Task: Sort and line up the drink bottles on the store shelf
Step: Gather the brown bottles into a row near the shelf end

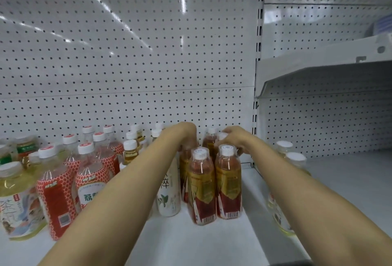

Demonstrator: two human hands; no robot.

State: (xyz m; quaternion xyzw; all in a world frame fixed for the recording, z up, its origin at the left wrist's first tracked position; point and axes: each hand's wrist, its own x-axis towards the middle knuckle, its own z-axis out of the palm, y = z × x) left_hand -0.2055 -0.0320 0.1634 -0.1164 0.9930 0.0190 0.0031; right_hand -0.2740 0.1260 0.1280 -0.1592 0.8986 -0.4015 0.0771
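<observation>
Two red-and-gold tea bottles (228, 183) stand side by side at the front of a short double row on the white shelf (191, 242). My left hand (184, 136) reaches behind them and is closed over the top of a bottle in the left row (184, 166). My right hand (235, 138) grips the white cap of a bottle in the right row (221, 136). Another red tea bottle (210, 140) stands at the very back. To the left sit a white-labelled bottle (168, 193), red dotted lychee bottles (90, 183) and yellow tea bottles (16, 200).
A perforated back panel (127, 64) closes the shelf. An upright post (255, 117) divides it from the right bay, where clear-yellow bottles (294, 159) stand partly behind my right forearm. A higher shelf (328, 72) juts out at the upper right.
</observation>
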